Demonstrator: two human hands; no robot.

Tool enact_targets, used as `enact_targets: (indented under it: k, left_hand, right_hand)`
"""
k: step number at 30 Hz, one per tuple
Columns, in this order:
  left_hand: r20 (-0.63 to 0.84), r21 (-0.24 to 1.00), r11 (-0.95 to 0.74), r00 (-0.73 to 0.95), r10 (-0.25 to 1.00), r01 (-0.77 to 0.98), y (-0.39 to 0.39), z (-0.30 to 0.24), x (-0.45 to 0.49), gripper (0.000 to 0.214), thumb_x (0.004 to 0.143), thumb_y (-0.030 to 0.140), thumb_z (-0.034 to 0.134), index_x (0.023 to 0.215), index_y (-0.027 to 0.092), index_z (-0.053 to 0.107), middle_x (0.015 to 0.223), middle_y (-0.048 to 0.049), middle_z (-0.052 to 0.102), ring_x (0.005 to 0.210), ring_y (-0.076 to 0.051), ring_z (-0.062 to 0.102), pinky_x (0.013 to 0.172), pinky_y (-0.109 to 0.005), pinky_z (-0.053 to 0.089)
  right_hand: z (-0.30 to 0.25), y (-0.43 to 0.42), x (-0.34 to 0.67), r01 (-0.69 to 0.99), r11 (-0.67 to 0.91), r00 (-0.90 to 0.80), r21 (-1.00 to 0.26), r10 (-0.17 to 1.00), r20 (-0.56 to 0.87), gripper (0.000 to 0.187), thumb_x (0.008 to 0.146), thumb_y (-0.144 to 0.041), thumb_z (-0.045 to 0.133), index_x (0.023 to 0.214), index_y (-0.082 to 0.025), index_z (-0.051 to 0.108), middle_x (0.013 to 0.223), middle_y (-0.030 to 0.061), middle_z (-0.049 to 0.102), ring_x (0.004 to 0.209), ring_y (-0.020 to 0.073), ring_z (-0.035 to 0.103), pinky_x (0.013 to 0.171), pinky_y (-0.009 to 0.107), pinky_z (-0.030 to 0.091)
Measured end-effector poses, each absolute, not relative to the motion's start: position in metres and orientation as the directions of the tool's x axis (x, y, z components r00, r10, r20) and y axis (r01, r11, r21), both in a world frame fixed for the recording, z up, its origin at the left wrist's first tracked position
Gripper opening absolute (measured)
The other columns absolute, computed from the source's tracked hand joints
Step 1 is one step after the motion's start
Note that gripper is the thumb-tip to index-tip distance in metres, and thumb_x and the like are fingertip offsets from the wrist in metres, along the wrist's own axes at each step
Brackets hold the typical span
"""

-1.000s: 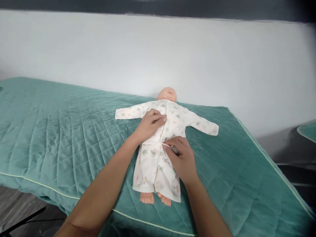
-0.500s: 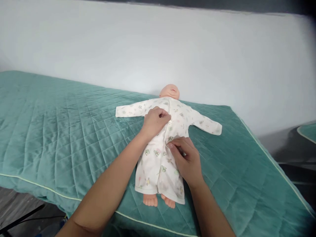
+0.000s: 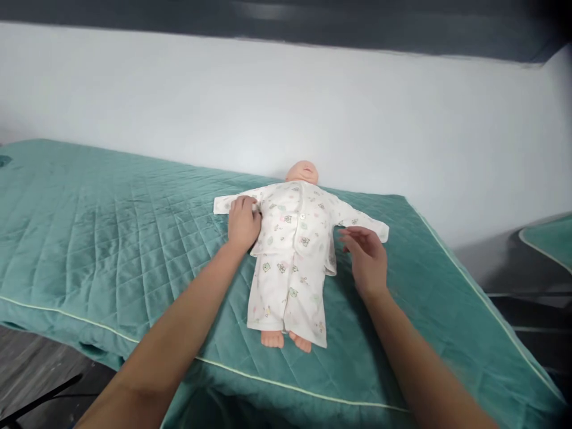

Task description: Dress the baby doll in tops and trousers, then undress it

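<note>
A baby doll (image 3: 302,171) lies on its back, head away from me and bare feet (image 3: 272,339) towards me. It wears a white patterned long-sleeved top (image 3: 286,223), buttoned at the chest, over matching trousers (image 3: 268,298). My left hand (image 3: 244,223) rests at the top's left side, over the left sleeve near the armpit, its fingers loosely bent and the tips partly hidden. Beside the other side of the top, below the right sleeve (image 3: 357,218), my right hand (image 3: 366,256) is open, holding nothing, thumb and fingers slightly apart.
A green quilted cover (image 3: 134,256) with pale piping spreads under the doll. Behind it rises a white wall (image 3: 179,95) with a dark band above. Another green-covered surface (image 3: 549,238) shows at the right. Grey floor (image 3: 31,363) is visible at lower left.
Both hands have left the front of the clothes and moved outward to either side. The top's lower hem now hangs loose over the trousers. The view has tilted up slightly.
</note>
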State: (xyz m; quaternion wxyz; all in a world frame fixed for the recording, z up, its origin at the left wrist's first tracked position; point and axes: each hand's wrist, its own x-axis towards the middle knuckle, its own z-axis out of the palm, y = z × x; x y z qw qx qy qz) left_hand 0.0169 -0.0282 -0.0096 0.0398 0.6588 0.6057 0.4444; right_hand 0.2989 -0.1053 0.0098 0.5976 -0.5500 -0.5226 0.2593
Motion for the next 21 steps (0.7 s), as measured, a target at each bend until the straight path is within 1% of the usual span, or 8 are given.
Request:
enact_targets:
  k: [2,4,5,7,9,11,16,21]
  left_hand:
    - [0.493,0.481,-0.168,-0.108,0.863,0.86,-0.027,-0.011,0.0,0.043,0.085,0.011,0.05,0.126,0.019,0.059,0.142,-0.0165,0.055,0.137,-0.034,0.045,0.11,-0.053,0.04]
    - [0.415,0.41,-0.06,-0.128,0.901,0.91,-0.025,-0.012,-0.016,0.054,0.085,0.012,0.048,0.138,0.019,0.054,0.153,-0.0164,0.047,0.145,-0.035,0.037,0.115,-0.055,0.035]
    - [0.37,0.392,-0.006,-0.151,0.917,0.92,-0.024,-0.012,-0.024,0.056,0.087,0.014,0.048,0.143,0.019,0.051,0.156,-0.0163,0.044,0.147,-0.035,0.035,0.116,-0.055,0.034]
    - [0.285,0.375,0.087,-0.204,0.937,0.923,-0.021,-0.014,-0.037,0.059,0.09,0.019,0.046,0.149,0.018,0.046,0.159,-0.0161,0.042,0.149,-0.034,0.034,0.118,-0.055,0.032]
    - [0.227,0.358,0.14,-0.231,0.946,0.923,-0.017,-0.015,-0.046,0.061,0.092,0.022,0.044,0.153,0.018,0.042,0.16,-0.0159,0.041,0.149,-0.033,0.035,0.12,-0.054,0.03]
    - [0.194,0.331,0.148,-0.22,0.956,0.932,-0.013,-0.016,-0.054,0.061,0.094,0.022,0.04,0.155,0.017,0.039,0.161,-0.0157,0.04,0.148,-0.033,0.038,0.121,-0.053,0.029]
    - [0.164,0.287,0.128,-0.181,0.97,0.949,-0.009,-0.014,-0.072,0.06,0.095,0.014,0.035,0.155,0.017,0.041,0.163,-0.0131,0.039,0.149,-0.03,0.039,0.122,-0.051,0.028]
    - [0.213,0.276,0.205,-0.268,0.94,0.939,-0.007,-0.011,-0.084,0.061,0.096,0.012,0.032,0.157,0.02,0.039,0.167,-0.0115,0.031,0.151,-0.034,0.034,0.119,-0.059,0.032]
  right_hand:
    - [0.003,-0.089,0.336,0.59,0.188,0.338,-0.785,0.825,0.453,0.035,0.08,-0.032,0.064,0.113,-0.02,0.061,0.121,0.0132,0.066,0.11,0.0265,0.062,0.088,0.042,0.053]
    - [-0.004,-0.076,0.372,0.774,-0.028,0.41,-0.633,0.784,0.467,0.044,0.077,-0.031,0.065,0.118,-0.015,0.059,0.128,0.0201,0.064,0.121,0.0331,0.057,0.099,0.051,0.048]
    - [-0.007,-0.07,0.386,0.802,-0.126,0.436,-0.583,0.791,0.429,0.047,0.078,-0.033,0.066,0.12,-0.014,0.059,0.127,0.0216,0.064,0.122,0.0349,0.057,0.103,0.053,0.045]
    - [-0.01,-0.062,0.404,0.812,-0.266,0.488,-0.519,0.798,0.355,0.049,0.083,-0.037,0.064,0.124,-0.012,0.058,0.123,0.0236,0.067,0.12,0.0374,0.059,0.102,0.054,0.046]
    - [-0.01,-0.057,0.41,0.84,-0.298,0.462,-0.453,0.831,0.309,0.049,0.088,-0.04,0.06,0.128,-0.011,0.058,0.119,0.0243,0.069,0.116,0.0385,0.062,0.097,0.053,0.048]
    - [-0.01,-0.053,0.41,0.874,-0.265,0.401,-0.406,0.867,0.297,0.047,0.091,-0.039,0.057,0.129,-0.012,0.06,0.115,0.0231,0.071,0.11,0.0377,0.065,0.093,0.051,0.05]
    - [-0.013,-0.044,0.418,0.869,-0.179,0.36,-0.461,0.867,0.344,0.037,0.088,-0.025,0.054,0.122,-0.019,0.069,0.113,0.0143,0.075,0.106,0.031,0.068,0.096,0.044,0.05]
    - [-0.014,-0.038,0.43,0.797,-0.162,0.455,-0.582,0.794,0.404,0.04,0.086,-0.019,0.054,0.123,-0.015,0.07,0.11,0.0141,0.077,0.106,0.0285,0.07,0.101,0.043,0.049]
